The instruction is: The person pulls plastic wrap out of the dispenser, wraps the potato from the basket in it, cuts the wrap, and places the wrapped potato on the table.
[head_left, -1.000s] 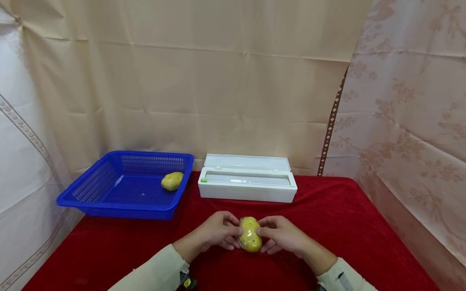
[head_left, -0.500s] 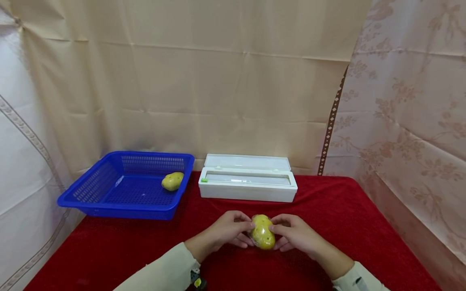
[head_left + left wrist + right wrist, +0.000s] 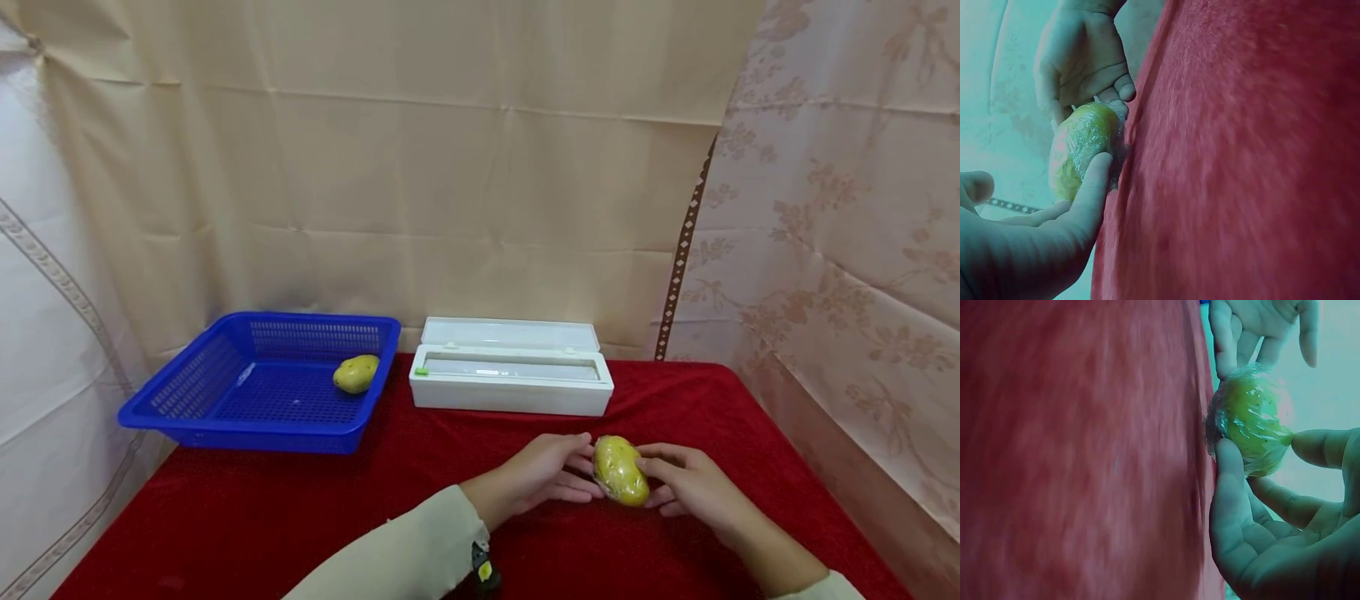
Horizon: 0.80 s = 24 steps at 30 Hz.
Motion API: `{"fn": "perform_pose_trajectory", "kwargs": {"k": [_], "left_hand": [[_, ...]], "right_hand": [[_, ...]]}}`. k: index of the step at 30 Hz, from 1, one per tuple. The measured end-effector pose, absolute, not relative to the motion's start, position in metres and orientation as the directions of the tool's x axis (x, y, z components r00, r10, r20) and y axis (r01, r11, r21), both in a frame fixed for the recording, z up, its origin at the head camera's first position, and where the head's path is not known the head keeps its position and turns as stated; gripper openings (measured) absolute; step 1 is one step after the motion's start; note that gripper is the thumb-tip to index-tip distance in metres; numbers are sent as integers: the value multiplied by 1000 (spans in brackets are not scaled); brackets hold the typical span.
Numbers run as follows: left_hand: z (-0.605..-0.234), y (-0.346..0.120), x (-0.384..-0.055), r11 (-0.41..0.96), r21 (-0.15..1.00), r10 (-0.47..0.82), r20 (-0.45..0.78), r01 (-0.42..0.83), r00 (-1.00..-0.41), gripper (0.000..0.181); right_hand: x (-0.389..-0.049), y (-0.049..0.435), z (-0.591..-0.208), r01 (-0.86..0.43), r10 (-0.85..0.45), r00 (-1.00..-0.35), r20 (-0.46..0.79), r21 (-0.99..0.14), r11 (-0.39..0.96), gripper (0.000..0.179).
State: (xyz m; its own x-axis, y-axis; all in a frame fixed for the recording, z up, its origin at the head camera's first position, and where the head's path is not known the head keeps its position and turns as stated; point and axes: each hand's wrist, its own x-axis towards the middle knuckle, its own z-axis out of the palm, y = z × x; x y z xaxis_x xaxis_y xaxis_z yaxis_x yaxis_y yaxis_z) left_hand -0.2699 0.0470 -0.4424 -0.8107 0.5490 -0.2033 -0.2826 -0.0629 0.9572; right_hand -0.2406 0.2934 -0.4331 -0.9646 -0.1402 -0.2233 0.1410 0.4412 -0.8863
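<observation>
A yellow potato [image 3: 621, 472] wrapped in clear cling film is held low over the red cloth, right of the middle in the head view. My right hand [image 3: 693, 486] grips it from the right, thumb on one side and fingers underneath. On its other side is my left hand [image 3: 551, 473], with the thumb lifted off and the fingers extended, their tips at the wrapped potato. In the right wrist view crinkled film gathers on the side of the potato [image 3: 1250, 422] toward the cloth.
At the back left of the red-covered table [image 3: 300, 517] stands a blue plastic basket [image 3: 262, 429] with one bare potato [image 3: 356, 374] in it. A white cling film box [image 3: 512, 398], its lid up, lies at the back middle. Curtains hang behind and at both sides.
Both hands have carried the wrapped potato to the right across the front of the table. My left thumb has come off it and the left fingers have straightened.
</observation>
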Motion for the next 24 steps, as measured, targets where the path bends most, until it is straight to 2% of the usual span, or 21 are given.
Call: {"fn": "perform_pose_trajectory", "kwargs": {"k": [4,9,24], "left_hand": [[-442,64,-271,-87,953,570,-191,-290,-799,52],[-444,82,-274,-100,950,579,-186,-296,-793,57],[-449,112,-281,-67,950,572,-215,-306,-791,54]], "right_hand": [[-241,311,-432,170,-69,-971,-229,-864,473,57],[-241,327,-429,167,-40,-976,-215,-851,498,58],[-245,348,-435,196,27,-976,-215,-822,535,58]]}}
